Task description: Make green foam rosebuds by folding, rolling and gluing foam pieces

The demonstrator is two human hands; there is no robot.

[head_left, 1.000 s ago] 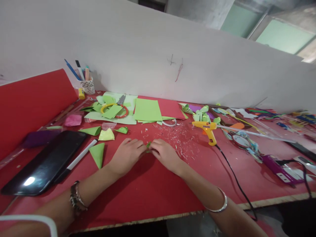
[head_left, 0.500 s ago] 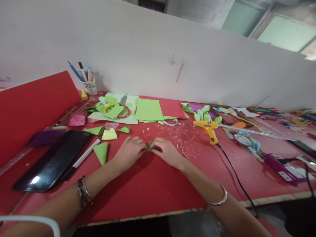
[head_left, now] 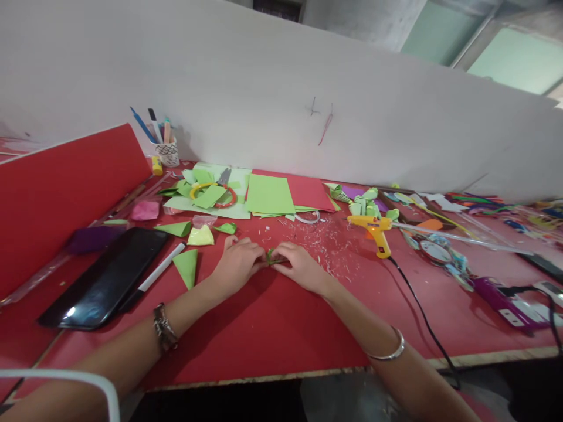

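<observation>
Two hands meet at the middle of the red table (head_left: 272,328), fingertips pinched together on one small green paper scrap (head_left: 270,256) that lies low against the tabletop. Far out to the left of the fingers lies a black tablet (head_left: 105,278), screen up, with a white marker (head_left: 153,275) just beside its right edge. Between the marker and the left hand (head_left: 237,264) sits a green paper cone (head_left: 187,266), near the wrist but not touching it. Past that hand's knuckles, a yellow paper piece (head_left: 201,236) and more green scraps lie close by; well beyond them, against the white wall, stands a pen cup (head_left: 169,153), and nearer lie scissors (head_left: 215,190) half buried in green cuttings. Straight ahead of the fingertips lies a stack of green paper sheets (head_left: 269,196), apart from both hands. The left fingers curl inward, thumb and forefinger closed on the scrap's left end; the right hand (head_left: 299,266) grips its right end the same way, fingers bunched tight. White paper shavings (head_left: 328,246) are scattered just beyond the right knuckles. Farther right, well clear of the fingers, a yellow glue gun (head_left: 373,228) rests on the table, its black cord (head_left: 417,316) trailing toward the near edge.
</observation>
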